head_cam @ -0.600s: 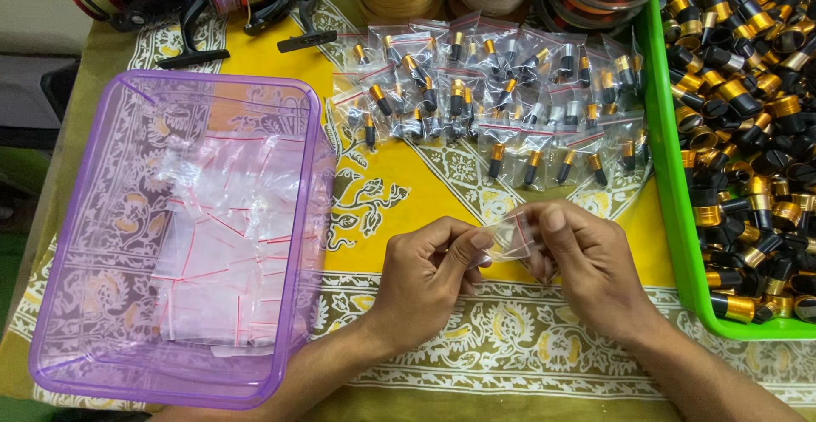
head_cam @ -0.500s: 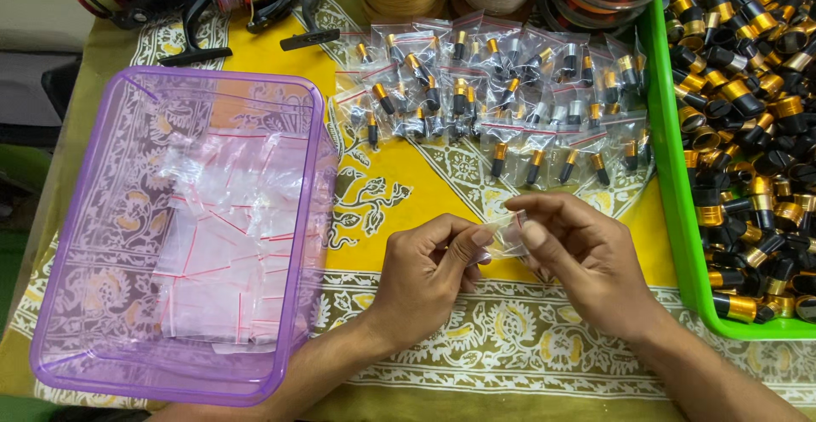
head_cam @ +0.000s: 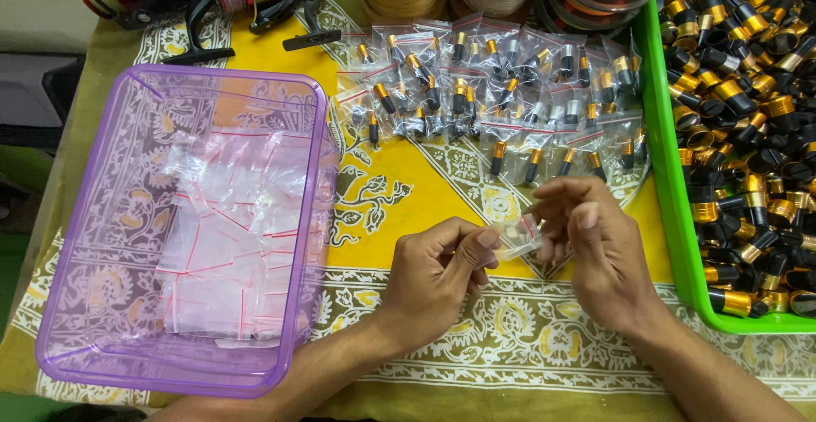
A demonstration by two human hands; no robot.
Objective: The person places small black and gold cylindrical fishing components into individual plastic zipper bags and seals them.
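Both hands pinch one small clear bag (head_cam: 520,239) at centre, left hand (head_cam: 433,273) and right hand (head_cam: 595,248) working its mouth; filled bags (head_cam: 493,82) lie at twelve o'clock. Judging by that, opening continues; a steady pull apart is needed.

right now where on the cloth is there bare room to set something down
Bare yellow cloth lies between the purple tray, the bagged pieces and the left hand. A bare strip shows between the wrists. The green bin and the table's far edge are crowded.
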